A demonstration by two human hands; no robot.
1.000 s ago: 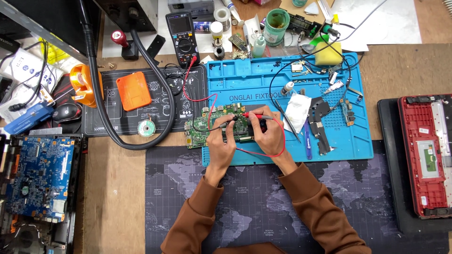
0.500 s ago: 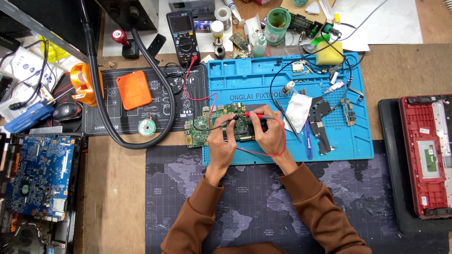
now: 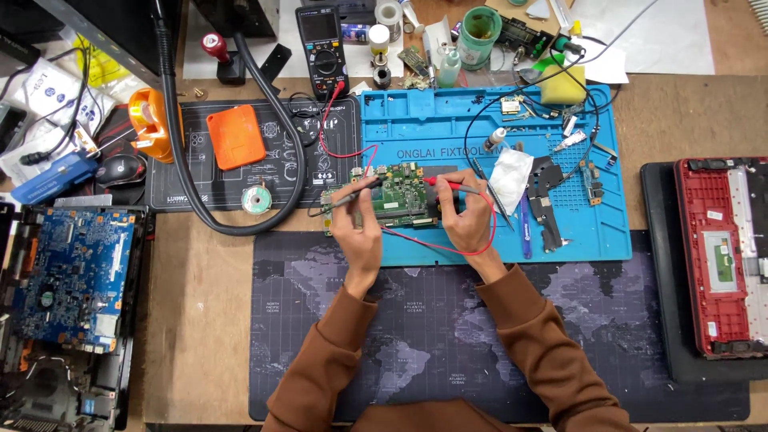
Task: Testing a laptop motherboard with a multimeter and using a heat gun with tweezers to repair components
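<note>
A wide wooden desk (image 3: 200,320) carried everything, with a dark desk pad printed with a world map (image 3: 432,336) spread along its near edge and a bright blue silicone repair mat (image 3: 448,128) lying just beyond it, toward the middle. At the right edge sat an opened red laptop base (image 3: 720,256) on a black mat, and at the left edge a blue bare motherboard (image 3: 68,276) rested in its casing. A black work mat (image 3: 320,168) lay left of the blue one, with a thick black hose (image 3: 180,160) looping over it. A black handheld multimeter (image 3: 322,44) stood near the far edge, its red lead (image 3: 352,152) trailing down. The small green circuit board (image 3: 400,196) lay on the blue mat's near left part. The left hand (image 3: 358,236) was closed in a pinch around a black test probe (image 3: 352,196), its tip on the board's left end. The right hand (image 3: 470,220) likewise clamped a red test probe (image 3: 448,183), tip touching the board's right side; the hands stayed apart.
</note>
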